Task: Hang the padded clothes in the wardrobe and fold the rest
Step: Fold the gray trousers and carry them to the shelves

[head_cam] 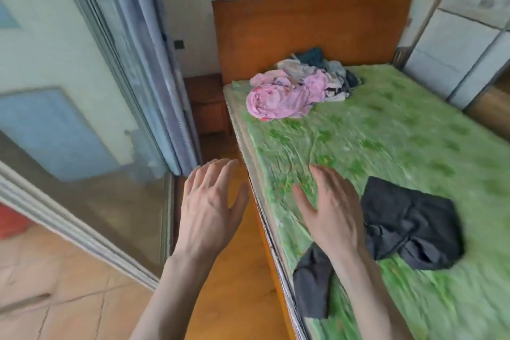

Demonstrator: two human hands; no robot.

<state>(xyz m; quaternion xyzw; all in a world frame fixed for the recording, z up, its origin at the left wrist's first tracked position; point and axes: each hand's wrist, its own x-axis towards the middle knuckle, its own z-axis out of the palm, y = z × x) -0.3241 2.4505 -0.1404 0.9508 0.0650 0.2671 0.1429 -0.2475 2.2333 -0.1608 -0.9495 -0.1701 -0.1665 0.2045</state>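
A: Both hands are empty. The left hand hovers over the wooden floor beside the bed, fingers spread and relaxed; the right hand is over the crumpled green bed cover, fingers straight and apart, holding nothing. I can't tell whether it touches the cover.

B: And the clothes?

A: A dark grey, loosely bunched garment lies on the cover just beside the right hand, with one dark grey end draped near the bed's edge under the forearm. The rest is a tangled heap, a pink printed piece on top of pale and dark ones, up by the orange wooden headboard, well apart from both hands.

B: What might go wrong?

A: In my judgement, the end at the edge could slide to the floor if the forearm drags it. Pulling one piece from the tangled heap may drag its neighbours along. Also, none looks clearly padded from here, so sorting by sight could misfile something.

B: Any labels or writing?

A: None legible; the picture is blurred, and the pink print is only a pattern.
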